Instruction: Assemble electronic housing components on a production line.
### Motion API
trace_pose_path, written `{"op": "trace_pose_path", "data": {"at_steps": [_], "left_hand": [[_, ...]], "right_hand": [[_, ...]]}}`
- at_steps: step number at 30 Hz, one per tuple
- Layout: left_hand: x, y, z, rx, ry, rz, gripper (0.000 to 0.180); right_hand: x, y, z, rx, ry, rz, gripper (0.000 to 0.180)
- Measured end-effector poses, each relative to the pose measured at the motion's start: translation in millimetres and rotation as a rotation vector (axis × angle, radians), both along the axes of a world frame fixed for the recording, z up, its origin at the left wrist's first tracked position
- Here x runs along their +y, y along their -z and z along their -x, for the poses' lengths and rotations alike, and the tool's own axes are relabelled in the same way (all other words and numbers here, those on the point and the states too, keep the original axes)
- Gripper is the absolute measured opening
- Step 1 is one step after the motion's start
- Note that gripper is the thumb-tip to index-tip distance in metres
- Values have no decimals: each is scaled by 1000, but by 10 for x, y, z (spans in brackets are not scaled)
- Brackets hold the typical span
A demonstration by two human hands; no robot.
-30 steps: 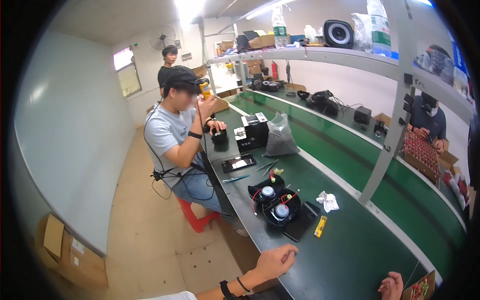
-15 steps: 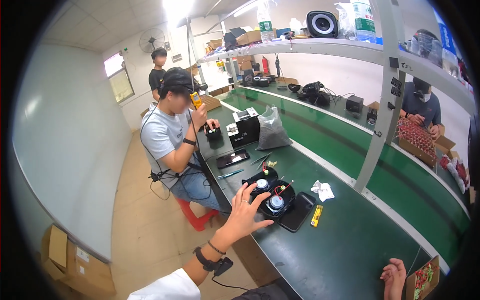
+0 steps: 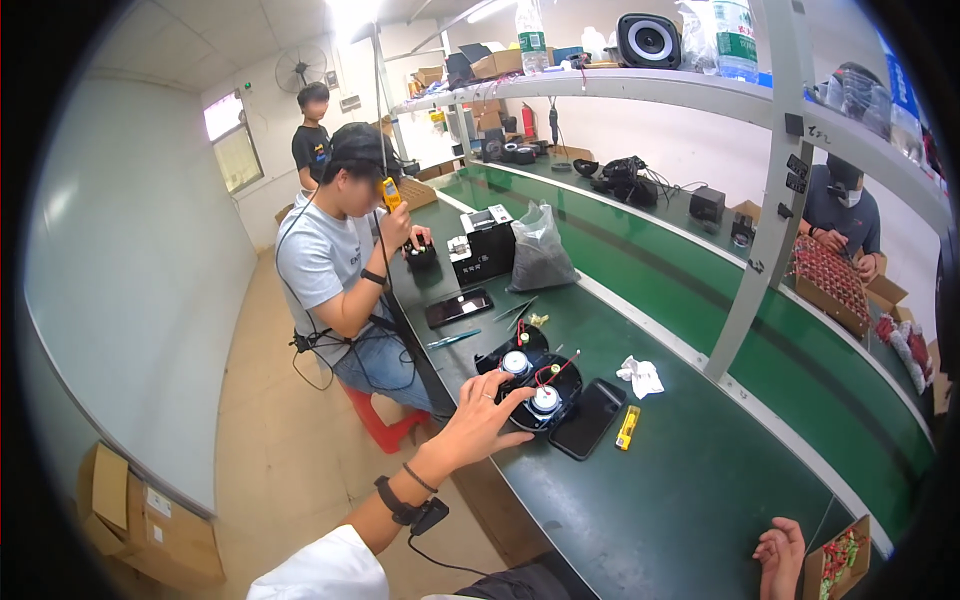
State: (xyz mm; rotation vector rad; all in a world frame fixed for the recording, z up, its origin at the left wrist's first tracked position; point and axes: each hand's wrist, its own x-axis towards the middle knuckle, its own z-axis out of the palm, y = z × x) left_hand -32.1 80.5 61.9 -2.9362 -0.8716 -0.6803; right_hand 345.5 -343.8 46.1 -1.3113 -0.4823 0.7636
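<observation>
My left hand (image 3: 480,420) reaches over the near edge of the dark green table, thumb and fingers spread. Its fingertips are at two round black speaker housings, apparently touching the nearer side. The left housing (image 3: 490,362) and the right housing (image 3: 565,385) lie side by side, each with a pale round magnet and thin red wires. Against the right one lies a black phone (image 3: 588,420). At the lower right, my right hand (image 3: 780,555) is loosely curled with nothing visible in it. It is beside a cardboard box (image 3: 838,560) of small red and green parts.
A yellow packet (image 3: 628,427) and crumpled tissue (image 3: 641,376) lie right of the phone. Tweezers (image 3: 522,312), another phone (image 3: 460,307) and a bag of dark granules (image 3: 543,255) are farther back. A seated co-worker (image 3: 335,265) is at the left; a shelf post (image 3: 755,240) rises at right.
The whole view has shifted slightly, so the table things sit a little more to the left. Both hands keep nearly the same places and poses.
</observation>
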Motion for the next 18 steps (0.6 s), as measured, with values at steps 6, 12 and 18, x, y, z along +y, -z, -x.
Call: {"op": "trace_pose_path", "data": {"at_steps": [6, 12, 18], "left_hand": [[88, -84, 73, 5, 45, 46, 104], [381, -130, 253, -147, -2, 107, 117], [889, 213, 156, -512, 47, 682, 104]], "right_hand": [[8, -24, 15, 5, 9, 23, 33], [-13, 60, 12, -19, 29, 0, 26], [61, 91, -1, -44, 21, -23, 25]]}}
